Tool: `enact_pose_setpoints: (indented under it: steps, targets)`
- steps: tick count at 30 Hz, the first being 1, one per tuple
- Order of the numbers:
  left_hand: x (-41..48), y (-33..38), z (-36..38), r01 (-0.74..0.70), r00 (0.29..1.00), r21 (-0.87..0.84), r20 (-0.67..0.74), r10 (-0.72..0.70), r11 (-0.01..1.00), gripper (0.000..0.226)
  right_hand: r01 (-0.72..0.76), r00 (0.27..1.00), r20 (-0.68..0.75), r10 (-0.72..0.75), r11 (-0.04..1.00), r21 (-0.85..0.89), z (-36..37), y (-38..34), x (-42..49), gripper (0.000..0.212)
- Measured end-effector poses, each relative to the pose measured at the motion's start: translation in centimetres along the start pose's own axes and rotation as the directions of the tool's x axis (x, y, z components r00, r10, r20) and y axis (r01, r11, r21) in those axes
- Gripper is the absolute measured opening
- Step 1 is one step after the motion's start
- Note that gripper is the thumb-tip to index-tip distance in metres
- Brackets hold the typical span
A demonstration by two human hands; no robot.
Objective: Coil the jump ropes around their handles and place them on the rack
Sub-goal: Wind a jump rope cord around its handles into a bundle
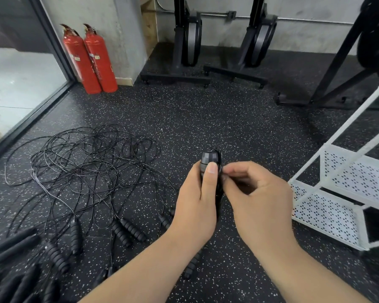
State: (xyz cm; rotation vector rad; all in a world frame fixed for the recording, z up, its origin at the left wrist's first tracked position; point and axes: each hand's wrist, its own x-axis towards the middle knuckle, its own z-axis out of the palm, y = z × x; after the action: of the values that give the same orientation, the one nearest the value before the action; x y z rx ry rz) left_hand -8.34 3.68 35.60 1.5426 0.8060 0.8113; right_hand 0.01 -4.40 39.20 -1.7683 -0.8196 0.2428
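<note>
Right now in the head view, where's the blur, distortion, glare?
Head view: centre sharp, left hand and right hand gripping the coiled jump rope read clearly; loose handles bottom left smear into blur; wide-angle bend leans the white rack and fire extinguishers outward; window pane at left washes out bright; floor evenly lit.

The floor [206, 119] is black, flecked all over with white and cream specks. The ropes [85, 158] heaped towards its left edge are black; one strand looks silver-grey, though it may be only glare. Their handles [129, 231] are black and ribbed. The held handle [207, 159] is dark grey, its cord [219, 155] black. The rack [328, 213] at the right edge is white, punched with rows of small dark holes. Two extinguishers [97, 60] are red with white labels; the wall [127, 29] is mottled grey.
</note>
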Motion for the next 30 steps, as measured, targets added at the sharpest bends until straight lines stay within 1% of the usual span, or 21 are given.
enact_pose_setpoints:
  steps: [3,9,11,13,15,17,21,25,30]
  targets:
    - [0.1,-0.2,0.0,0.008,1.0,0.028,0.013,-0.009,1.0,0.044,-0.051,0.998,0.045,0.051,0.999,-0.012,-0.4,0.2,0.9,0.025]
    - [0.2,-0.3,0.0,0.021,0.998,0.036,0.057,-0.024,0.999,0.047,-0.213,0.976,0.078,0.206,0.971,0.11,-1.0,1.0,2.1,0.019]
    - [0.2,-0.3,0.1,0.033,0.997,0.029,0.073,-0.035,0.999,0.045,-0.302,0.953,0.096,0.289,0.934,0.188,-1.3,1.1,2.5,0.021]
    - [0.3,-0.4,0.2,0.066,0.994,0.016,0.085,-0.067,0.998,0.044,-0.406,0.913,0.166,0.372,0.865,0.294,-1.5,1.1,2.9,0.026]
    - [0.4,-0.3,0.2,0.08,0.992,0.009,0.095,-0.081,0.997,0.044,-0.445,0.893,0.225,0.389,0.835,0.322,-1.7,1.1,3.1,0.024]
    - [0.4,-0.2,0.2,0.073,0.992,0.007,0.103,-0.073,0.997,0.044,-0.409,0.907,0.222,0.357,0.873,0.267,-1.7,1.1,3.0,0.017]
    - [0.1,0.1,0.3,0.031,0.995,0.0,0.1,-0.031,1.0,0.045,-0.273,0.957,0.122,0.262,0.958,0.086,-1.2,1.5,2.7,0.016]
    - [-0.2,0.4,0.6,0.005,0.995,-0.026,0.1,-0.002,1.0,0.04,-0.251,0.964,0.101,0.247,0.968,0.03,-0.7,1.6,2.7,0.013]
    - [0.0,0.4,0.5,0.03,0.996,-0.066,0.089,-0.024,0.997,0.044,-0.149,0.986,0.063,0.153,0.987,-0.065,-0.8,1.3,2.5,0.013]
